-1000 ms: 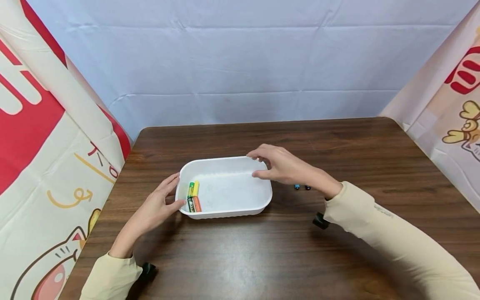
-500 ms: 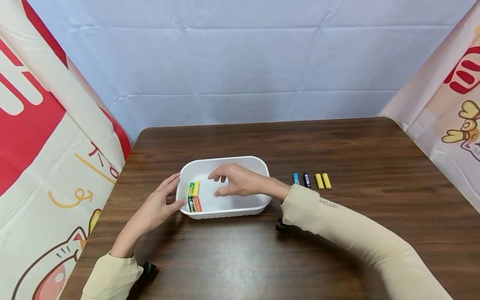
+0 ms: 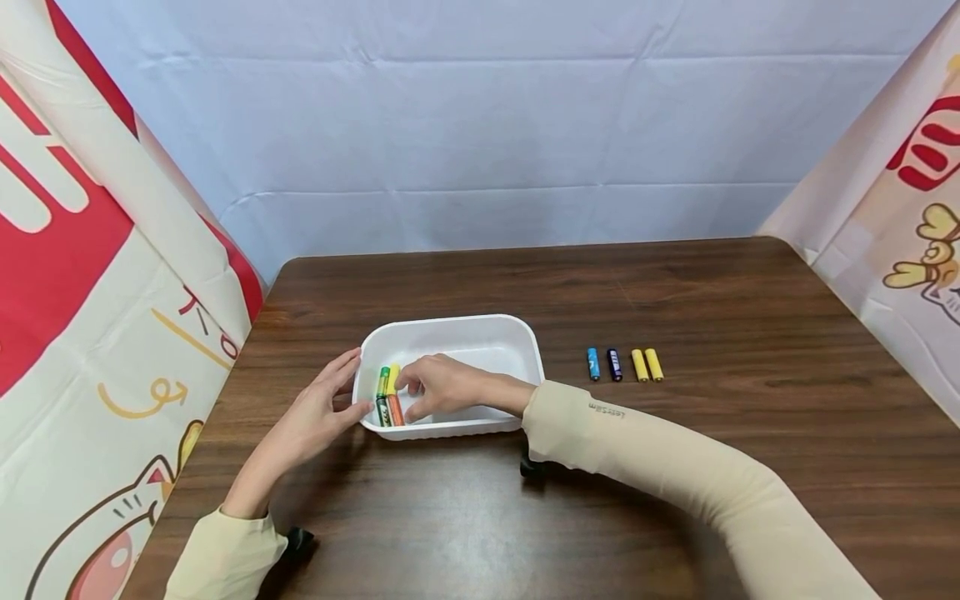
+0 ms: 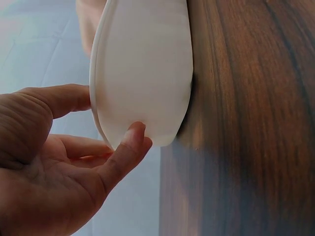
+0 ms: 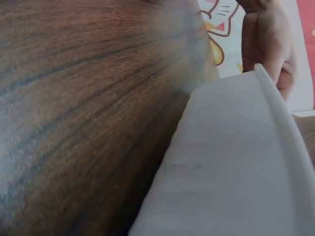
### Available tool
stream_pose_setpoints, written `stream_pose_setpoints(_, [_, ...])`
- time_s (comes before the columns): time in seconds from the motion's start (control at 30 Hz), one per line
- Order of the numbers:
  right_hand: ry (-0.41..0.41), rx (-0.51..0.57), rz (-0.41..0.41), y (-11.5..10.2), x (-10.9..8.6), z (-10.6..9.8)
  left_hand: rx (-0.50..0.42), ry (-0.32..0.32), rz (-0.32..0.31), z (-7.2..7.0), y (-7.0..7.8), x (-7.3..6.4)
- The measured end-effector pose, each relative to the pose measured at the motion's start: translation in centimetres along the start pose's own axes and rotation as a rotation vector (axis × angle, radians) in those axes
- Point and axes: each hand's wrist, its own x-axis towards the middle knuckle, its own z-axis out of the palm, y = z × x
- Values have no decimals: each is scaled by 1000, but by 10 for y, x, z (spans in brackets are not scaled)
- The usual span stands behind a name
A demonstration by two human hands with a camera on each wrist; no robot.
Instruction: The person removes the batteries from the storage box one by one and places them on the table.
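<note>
A white plastic tray [image 3: 487, 333] stands on the table. In its left end lie batteries: a green one [image 3: 383, 381], a yellow one [image 3: 393, 377], a dark green one [image 3: 383, 412] and an orange one [image 3: 395, 410]. My left hand [image 3: 318, 412] holds the tray's left end, thumb and fingers at the rim and outer wall, as the left wrist view also shows. My right hand [image 3: 446, 385] reaches inside over the tray floor, fingers bent and parted from the thumb, fingertips right beside the yellow and orange batteries. In the right wrist view the tray's outer wall [image 5: 221, 157] hides this hand.
To the right of the tray, a blue battery [image 3: 593, 364], a dark purple battery [image 3: 614, 365] and two yellow batteries [image 3: 647, 365] lie in a row on the brown wooden table [image 3: 712, 317]. A pale cloth [image 3: 480, 133] hangs behind the table.
My right hand has moved left from above the tray's right rim and down to the batteries at its left end. The row on the table is uncovered. My left hand has stayed still.
</note>
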Motion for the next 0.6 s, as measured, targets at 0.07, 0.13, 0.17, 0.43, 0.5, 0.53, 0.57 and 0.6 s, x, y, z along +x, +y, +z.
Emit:
stream_pose_setpoints(0.07, [-7,7,18,0,2,2,2,2,1,0,0,0])
stream_pose_setpoints(0.13, [-12,8,33,0,3,3,4,3,2,0,0,0])
stream_pose_setpoints(0.17, [-13,7,39,1,4,4,6,3,2,0,0,0])
stream_pose_setpoints(0.43, [-4,-46,20,3,7,9,5,-2,-2,0,2,0])
stream_pose_setpoints(0.5, [-1,-61,13,3,8,10,4,-2,-2,0,2,0])
stream_pose_setpoints(0.53, [0,-70,11,3,8,11,2,-2,0,0,2,0])
stream_pose_setpoints(0.57, [0,-83,9,2,8,11,1,0,1,1,1,0])
stream_pose_setpoints(0.6, [2,-97,9,2,8,12,1,1,1,1,1,0])
